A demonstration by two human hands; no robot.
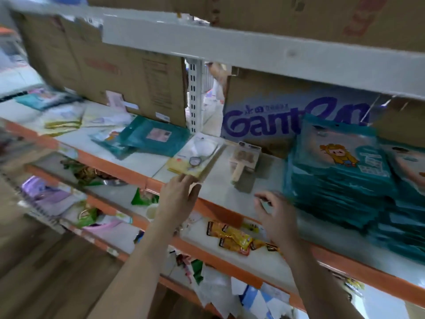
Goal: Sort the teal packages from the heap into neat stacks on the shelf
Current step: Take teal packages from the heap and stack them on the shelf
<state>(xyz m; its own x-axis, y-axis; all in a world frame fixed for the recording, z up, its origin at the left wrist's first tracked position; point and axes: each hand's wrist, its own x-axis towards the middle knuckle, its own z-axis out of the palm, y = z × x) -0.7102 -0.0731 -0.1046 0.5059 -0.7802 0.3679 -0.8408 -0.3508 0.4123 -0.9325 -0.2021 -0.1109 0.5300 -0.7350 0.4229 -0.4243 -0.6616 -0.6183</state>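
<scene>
Teal packages (340, 185) sit stacked just right of the right hand (276, 215), its fingers loosely curled and empty. The left hand (178, 199), fingers straight, touches a yellow packet (195, 162).

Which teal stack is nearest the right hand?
The left stack, its top package showing a cartoon figure, right beside the right hand; the other stack lies further right.

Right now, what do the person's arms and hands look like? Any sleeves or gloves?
The left arm and right arm are bare, no sleeves in view. The left hand and right hand wear no gloves, watch or ring that I can see.
</scene>
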